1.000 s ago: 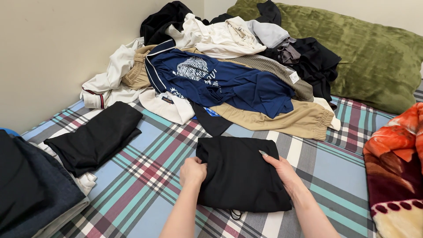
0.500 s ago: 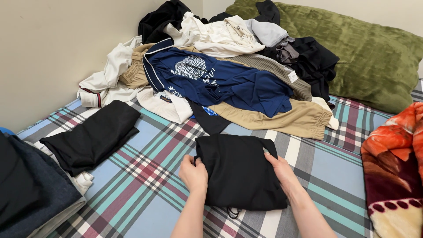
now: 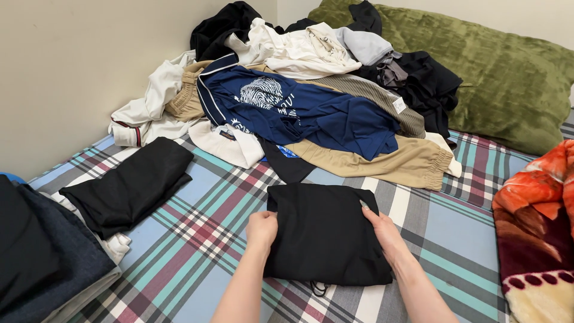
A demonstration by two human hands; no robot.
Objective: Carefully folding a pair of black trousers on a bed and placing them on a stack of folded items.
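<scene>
Head view: both hands rest on a folded black garment [image 3: 326, 233] near the bed's front edge — left hand [image 3: 262, 229] pinching its left side, right hand [image 3: 385, 233] flat, holding nothing. Folding looks nearly done (a cord pokes out below); lifting it next needs support underneath. Since earlier, the left hand slid slightly upward.

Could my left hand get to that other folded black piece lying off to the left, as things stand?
Probably yes. The left hand rests on the left edge of the folded black garment, and only bare plaid sheet lies between it and the other folded black piece. Nothing sits on top of that piece.
</scene>
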